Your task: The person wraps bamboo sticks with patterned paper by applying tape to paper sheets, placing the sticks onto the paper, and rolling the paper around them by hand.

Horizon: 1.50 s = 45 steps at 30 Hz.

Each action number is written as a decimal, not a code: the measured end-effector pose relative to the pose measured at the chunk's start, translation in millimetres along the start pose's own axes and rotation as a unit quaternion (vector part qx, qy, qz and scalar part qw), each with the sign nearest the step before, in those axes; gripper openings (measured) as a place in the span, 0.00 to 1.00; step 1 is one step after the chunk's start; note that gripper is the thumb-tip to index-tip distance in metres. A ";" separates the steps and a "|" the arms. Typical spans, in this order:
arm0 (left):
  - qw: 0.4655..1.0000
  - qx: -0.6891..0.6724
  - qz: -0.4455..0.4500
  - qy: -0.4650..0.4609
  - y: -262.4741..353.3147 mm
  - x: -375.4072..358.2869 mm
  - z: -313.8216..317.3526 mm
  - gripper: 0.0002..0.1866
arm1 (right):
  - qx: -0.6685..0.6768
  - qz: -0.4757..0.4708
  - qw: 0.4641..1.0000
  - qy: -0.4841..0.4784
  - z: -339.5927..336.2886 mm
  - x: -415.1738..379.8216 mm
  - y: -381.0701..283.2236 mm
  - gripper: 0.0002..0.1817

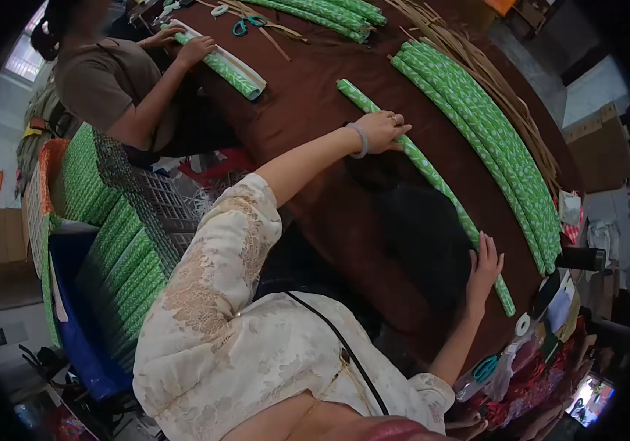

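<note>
A long, thin roll of green paper with a white leaf pattern point(436, 178) lies slantwise on the brown-covered table point(307, 95). My left hand point(379, 132), with a grey band at its wrist, is curved over the upper part of the roll, its fingers bent around it. Near the lower end, my right hand point(485, 268) rests on the roll with fingers stretched out and apart. Beside it lies a bundle of similar long green patterned rolls point(480, 143).
Brown strips point(491, 88) run along the table's far side. At upper left, another person point(109, 84) handles a green patterned roll point(234, 77). Teal-handled scissors point(248, 26) and a white tape roll point(522, 325) lie about. Stacked green bundles point(120, 264) stand at left.
</note>
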State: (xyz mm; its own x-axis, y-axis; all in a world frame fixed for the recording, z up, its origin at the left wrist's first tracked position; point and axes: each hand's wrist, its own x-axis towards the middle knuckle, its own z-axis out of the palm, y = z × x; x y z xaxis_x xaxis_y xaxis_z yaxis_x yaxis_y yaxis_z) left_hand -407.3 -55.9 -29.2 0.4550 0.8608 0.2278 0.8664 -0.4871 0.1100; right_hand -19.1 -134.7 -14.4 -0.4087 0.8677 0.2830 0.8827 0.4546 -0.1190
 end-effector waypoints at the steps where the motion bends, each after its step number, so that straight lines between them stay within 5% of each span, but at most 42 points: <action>1: 1.000 -0.003 0.000 0.002 0.6 -1.1 -1.6 0.32 | 0.026 -0.004 1.000 -0.013 2.9 1.4 -1.1 0.23; 7: 0.999 0.045 -0.001 0.008 1.8 7.9 -2.9 0.36 | 0.006 -0.028 0.999 0.030 8.4 5.4 4.7 0.27; 9: 0.996 0.065 0.022 -0.059 4.2 16.5 -7.5 0.34 | 0.002 -0.027 0.999 0.021 8.0 8.9 10.6 0.24; 12: 0.992 0.072 0.102 -0.009 2.6 16.8 8.6 0.32 | 0.037 -0.042 0.998 0.004 2.3 16.2 14.2 0.21; 18: 0.980 0.046 0.190 -0.036 -7.8 36.7 5.0 0.14 | 0.089 -0.067 0.992 -0.060 -11.2 32.1 29.6 0.17; 23: 0.979 -0.014 0.096 -0.180 35.3 25.0 -112.8 0.20 | 0.256 -0.038 0.964 -0.059 -61.7 37.9 26.6 0.14; 24: 0.976 -0.026 0.087 -0.199 38.5 21.8 -128.2 0.23 | 0.292 0.011 0.949 -0.117 -72.3 41.0 24.2 0.13; 26: 0.956 -0.112 0.051 -0.266 38.4 14.3 -143.2 0.25 | 0.296 -0.040 0.952 -0.069 -79.2 42.6 20.4 0.13; 32: 0.873 -0.267 -0.053 -0.405 58.5 -28.4 -148.9 0.29 | 0.328 -0.051 0.939 -0.086 -48.1 36.8 20.7 0.14; 35: 0.780 -0.331 -0.181 -0.499 79.4 -37.5 -153.0 0.25 | 0.353 -0.012 0.932 -0.087 -39.7 31.6 18.6 0.11; 42: 0.772 -0.356 -0.178 -0.496 89.1 -54.3 -142.9 0.24 | 0.236 -0.059 0.969 0.038 -19.6 2.6 11.6 0.11; 45: 0.767 -0.355 -0.207 -0.493 101.7 -61.1 -143.7 0.21 | 0.200 0.025 0.975 0.097 -41.5 -4.9 -33.5 0.19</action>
State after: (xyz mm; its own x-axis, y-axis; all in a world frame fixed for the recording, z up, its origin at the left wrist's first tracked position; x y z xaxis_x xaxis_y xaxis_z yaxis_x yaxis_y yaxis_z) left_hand -376.6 -179.3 107.1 0.4084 0.4855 -0.7730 0.8079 0.2019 0.5537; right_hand -37.0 -162.6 27.7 -0.2823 0.8541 0.4368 0.7238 0.4885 -0.4874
